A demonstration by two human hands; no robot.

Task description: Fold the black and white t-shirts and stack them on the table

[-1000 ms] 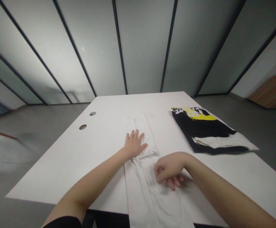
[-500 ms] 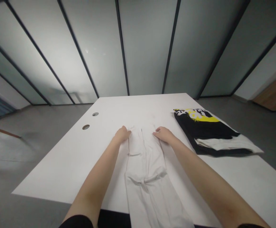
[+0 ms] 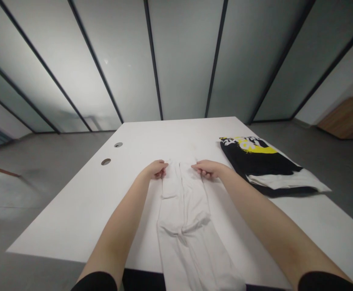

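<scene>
A pair of white trousers lies lengthwise in front of me, legs side by side and pointing away. Wrinkles bunch around the middle, and the near end hangs over the table's front edge. My left hand is closed in a pinch on the far left corner of the cloth. Opposite it, my right hand pinches the far right corner, its other fingers curled under. Between the hands the fabric lies nearly flat on the white table.
To the right sits a folded black garment with a yellow and white print and a white cloth part at its near side. Two round holes pierce the tabletop at left. Behind the table stands a frosted glass partition.
Both hands have shifted their grip at the far corners, the fingers now curled beneath with thumbs on top. The whole view has moved slightly; the trousers lie much as before.
</scene>
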